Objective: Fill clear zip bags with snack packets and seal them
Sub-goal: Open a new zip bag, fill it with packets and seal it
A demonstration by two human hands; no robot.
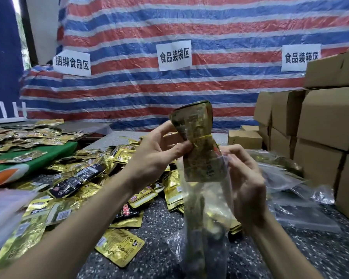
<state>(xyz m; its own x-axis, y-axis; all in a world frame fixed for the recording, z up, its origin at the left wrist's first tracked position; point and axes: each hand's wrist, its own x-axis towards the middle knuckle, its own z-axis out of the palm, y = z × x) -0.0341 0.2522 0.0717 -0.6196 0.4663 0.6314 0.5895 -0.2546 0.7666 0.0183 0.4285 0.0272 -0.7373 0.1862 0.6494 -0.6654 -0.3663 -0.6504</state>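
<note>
**Bundle upright, lower end in the bag mouth**

The left hand [161,156] grips the banded bundle of gold snack packets [197,146] at its waist, with thumb and fingers curled round it. The bundle's long axis runs nearly vertical, with the top leaning slightly left. Its lower half sits inside the mouth of the clear zip bag [208,208], which hangs directly below. The right hand [246,178] pinches the bag's rim just right of the bundle, keeping the opening wide. The 2 hands flank the bundle closely. The next push is probably straight down that axis, the left hand driving and the right steadying.
</note>
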